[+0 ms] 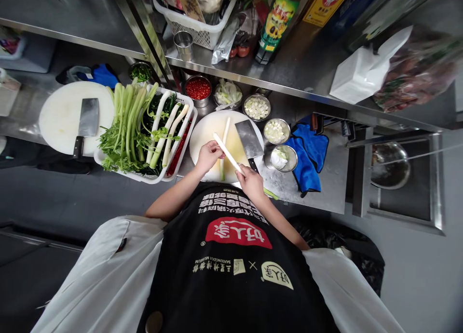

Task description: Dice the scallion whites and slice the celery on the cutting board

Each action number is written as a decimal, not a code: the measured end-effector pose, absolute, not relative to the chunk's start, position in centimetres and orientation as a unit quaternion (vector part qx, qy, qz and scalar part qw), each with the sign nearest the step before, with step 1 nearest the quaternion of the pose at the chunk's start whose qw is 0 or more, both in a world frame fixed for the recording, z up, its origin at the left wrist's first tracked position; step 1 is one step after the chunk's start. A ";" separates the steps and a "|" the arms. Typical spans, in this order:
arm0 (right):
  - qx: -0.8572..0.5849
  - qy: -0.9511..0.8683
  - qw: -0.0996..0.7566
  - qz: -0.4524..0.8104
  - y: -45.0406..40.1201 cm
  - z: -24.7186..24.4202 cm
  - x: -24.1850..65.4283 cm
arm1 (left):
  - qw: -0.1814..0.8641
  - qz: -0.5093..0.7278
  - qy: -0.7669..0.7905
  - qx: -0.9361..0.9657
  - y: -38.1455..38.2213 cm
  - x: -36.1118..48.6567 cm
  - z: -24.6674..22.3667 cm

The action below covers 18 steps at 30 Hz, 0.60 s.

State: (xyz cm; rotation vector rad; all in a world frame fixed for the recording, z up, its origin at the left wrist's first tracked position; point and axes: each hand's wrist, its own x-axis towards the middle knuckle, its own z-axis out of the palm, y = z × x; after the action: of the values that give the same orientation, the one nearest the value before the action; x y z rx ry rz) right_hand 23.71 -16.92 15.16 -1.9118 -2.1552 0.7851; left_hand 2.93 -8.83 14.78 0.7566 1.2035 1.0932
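Observation:
My right hand (251,181) is wrapped round the lower end of a white scallion stalk (228,153), held slantwise above a round cutting board (202,135). Pinched fingers of my left hand (211,157) meet the stalk's left side near its upper part; exactly what they grip is partly hidden. A second scallion (226,129), white at the top and green below, lies on the board beneath the held one. To the right a cleaver (249,139) rests flat on the board, its handle close to my right hand.
A white basket (159,179) at left holds celery (130,121) and more scallions. Steel bowls of chopped vegetables (256,106) line the board's back and right. Blue cloths (307,152) lie farther right. Another board (54,111) with a cleaver (88,117) is at far left. A steel shelf (307,77) overhangs behind.

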 end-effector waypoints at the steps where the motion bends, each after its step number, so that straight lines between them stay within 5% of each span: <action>1: -0.638 -0.720 0.076 0.263 -16.9 15.2 23.7 | 0.621 0.479 0.527 0.327 -8.9 3.0 14.8; 18: -0.642 -0.724 0.039 0.248 -16.4 15.8 23.8 | 0.624 0.480 0.532 0.313 -9.1 3.1 14.9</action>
State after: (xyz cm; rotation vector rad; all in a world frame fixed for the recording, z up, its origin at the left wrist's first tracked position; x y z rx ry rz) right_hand 23.79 -16.43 15.80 -1.9689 -2.2198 0.7607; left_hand 3.08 -9.11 14.89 0.7189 1.2206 1.1022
